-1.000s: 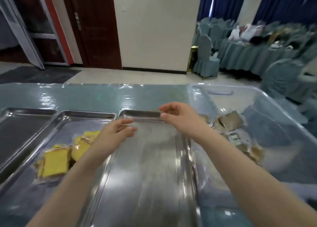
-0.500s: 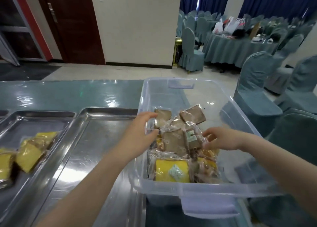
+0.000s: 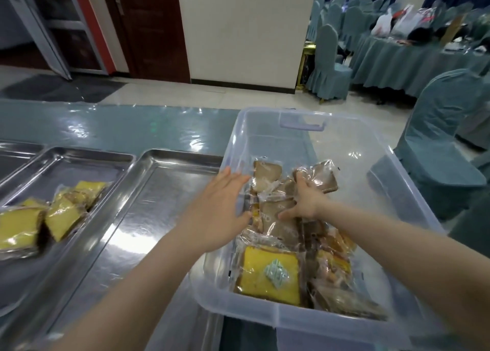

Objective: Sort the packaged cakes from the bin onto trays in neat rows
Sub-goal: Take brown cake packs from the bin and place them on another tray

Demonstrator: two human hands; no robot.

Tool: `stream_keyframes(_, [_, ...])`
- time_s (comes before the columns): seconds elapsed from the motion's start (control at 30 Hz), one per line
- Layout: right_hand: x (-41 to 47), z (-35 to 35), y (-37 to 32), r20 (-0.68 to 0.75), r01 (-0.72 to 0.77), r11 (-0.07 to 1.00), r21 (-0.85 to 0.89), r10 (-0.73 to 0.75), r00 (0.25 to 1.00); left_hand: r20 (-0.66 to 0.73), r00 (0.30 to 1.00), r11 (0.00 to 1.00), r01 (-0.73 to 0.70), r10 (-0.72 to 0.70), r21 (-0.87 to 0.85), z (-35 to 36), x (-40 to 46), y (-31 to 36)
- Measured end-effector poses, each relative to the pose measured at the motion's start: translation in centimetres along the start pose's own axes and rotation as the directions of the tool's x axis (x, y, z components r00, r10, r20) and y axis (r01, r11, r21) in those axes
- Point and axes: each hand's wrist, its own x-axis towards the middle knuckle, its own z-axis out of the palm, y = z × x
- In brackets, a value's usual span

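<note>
Here, both hands down in the clear plastic bin [image 3: 376,149], which sits at the right end of the table, right beside the near steel tray [image 3: 127,218]. Right hand [image 3: 305,199] deep in the pile of wrapped brown cakes [image 3: 275,210], fingers curled down over a brown packet [image 3: 322,177] at the far right of the heap, thumb spread low against the packets beneath; seemingly closing on it, though whether it is truly gripped or only pressed cannot be told. Left hand [image 3: 220,210] flat and spread wide, holding nothing, hovering across the bin's left wall with fingertips toward another brown packet [image 3: 266,171] lying just ahead of them. A yellow cake packet [image 3: 269,273] at the near end of the bin, closer to the body than either hand, with more mixed packets crowded to its right. Brown packets strewn at odd angles, no shared long axis; probably to be turned square before being set down. Near tray bare; next tray over [image 3: 66,165] already holding a few yellow cakes [image 3: 39,218], loosely overlapped rather than in a row. Judging by this, a grab-and-carry step: destination lying leftward of the bin, so the left hand nearer to the trays and the right hand nearer to the far brown packets. Most of the sorting evidently not yet done.
</note>
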Motion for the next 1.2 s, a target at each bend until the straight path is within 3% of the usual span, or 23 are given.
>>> stream_keyframes(0.1, [0.0,0.3,-1.0,-0.024,0.003,0.999,0.039,-0.002,1.000,0.004,1.000,0.999,0.008,-0.008,-0.047,0.0,-0.3,-0.1])
stream_keyframes(0.2, [-0.3,-0.3,-2.4,0.085,0.096,0.994,-0.049,-0.092,0.992,0.006,1.000,1.000,0.002,-0.002,-0.030,0.1,-0.2,-0.4])
stream_keyframes(0.27, [0.0,-1.6,-2.3,0.054,0.136,0.980,-0.146,-0.129,0.990,0.016,1.000,1.000,0.003,-0.003,-0.020,0.1,-0.1,-0.4])
stream_keyframes(0.4, [2.5,-4.4,1.5,-0.061,-0.001,0.969,-0.246,-0.015,0.998,0.040,0.999,1.000,0.023,-0.023,0.005,0.0,0.0,-0.2])
stream_keyframes(0.5, [3.8,-4.3,4.0,0.003,-0.074,0.992,-0.103,0.074,0.997,0.056,0.998,0.999,0.041,-0.043,0.023,0.0,-0.1,-0.3])
stream_keyframes(0.6, [3.6,-3.5,3.7,0.010,-0.004,1.000,-0.001,0.004,1.000,0.069,0.997,0.999,0.045,-0.047,0.026,0.0,0.0,-0.3])
stream_keyframes(0.9, [-0.2,-8.0,1.6,-0.163,0.176,0.908,-0.380,-0.253,0.954,0.055,0.997,0.996,0.055,-0.058,0.064,-0.9,0.4,0.9])
stream_keyframes(1.07, [-4.2,-10.7,2.3,-0.196,0.217,0.931,-0.293,-0.281,0.940,-0.026,0.999,0.999,-0.040,0.039,-0.007,-2.2,4.2,3.9])
stream_keyframes(1.2, [-5.1,-9.4,2.6,-0.059,0.293,0.900,-0.323,-0.329,0.943,0.030,0.999,0.999,-0.018,0.019,-0.033,-1.0,8.3,4.9])
